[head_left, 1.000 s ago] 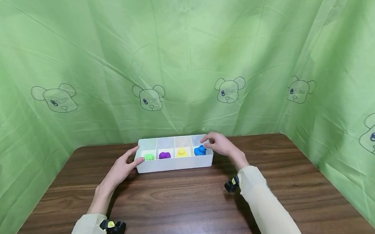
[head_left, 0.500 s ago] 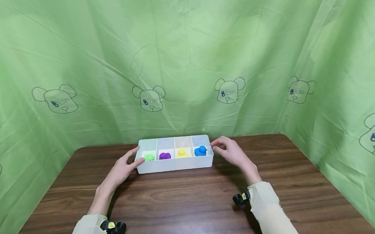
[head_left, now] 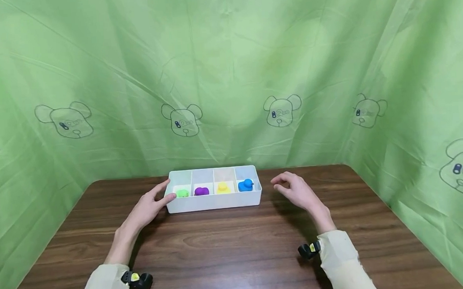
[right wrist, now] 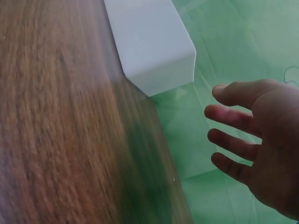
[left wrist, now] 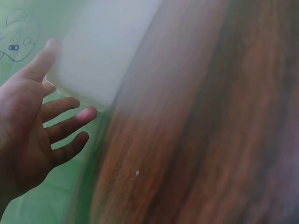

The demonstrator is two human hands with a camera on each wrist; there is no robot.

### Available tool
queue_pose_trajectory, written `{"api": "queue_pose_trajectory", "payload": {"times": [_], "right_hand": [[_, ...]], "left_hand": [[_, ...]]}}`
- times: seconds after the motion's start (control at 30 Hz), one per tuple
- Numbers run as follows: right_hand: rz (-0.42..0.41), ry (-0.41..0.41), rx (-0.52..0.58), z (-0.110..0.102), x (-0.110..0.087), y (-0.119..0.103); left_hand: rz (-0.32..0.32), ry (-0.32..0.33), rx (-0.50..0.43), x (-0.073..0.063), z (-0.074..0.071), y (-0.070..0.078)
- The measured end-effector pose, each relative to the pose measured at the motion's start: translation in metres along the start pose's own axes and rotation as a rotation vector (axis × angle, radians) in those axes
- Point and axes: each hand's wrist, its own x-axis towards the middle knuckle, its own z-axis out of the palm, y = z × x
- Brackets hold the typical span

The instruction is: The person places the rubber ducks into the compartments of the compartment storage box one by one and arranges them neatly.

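On the wooden table stands a white box (head_left: 214, 202) with a row of compartments. They hold a small green toy (head_left: 182, 193), a purple toy (head_left: 201, 191), a yellow toy (head_left: 223, 188) and a blue toy duck (head_left: 245, 185), from left to right. My left hand (head_left: 149, 208) holds the box's left end, its thumb over the front corner and a finger at the side. Blurred in the left wrist view, the box (left wrist: 100, 51) lies between thumb and fingers. My right hand (head_left: 300, 193) hovers right of the box, apart from it, its fingers loosely bent around nothing.
The brown table (head_left: 218, 256) runs back to a green curtain (head_left: 227, 74) printed with bear heads, which also encloses both sides. Black wrist cameras (head_left: 137, 281) sit at both sleeves.
My right hand has drawn back from above the blue toy duck, past the box's right end, and stands farther right. My left hand has stayed at the box.
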Motion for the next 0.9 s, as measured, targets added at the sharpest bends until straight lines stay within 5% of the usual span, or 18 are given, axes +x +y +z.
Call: {"api": "queue_pose_trajectory", "payload": {"times": [0.9], "right_hand": [[0.021, 0.026, -0.035, -0.011, -0.001, 0.015]], "left_hand": [[0.054, 0.021, 0.039, 0.000, -0.006, 0.002]]}}
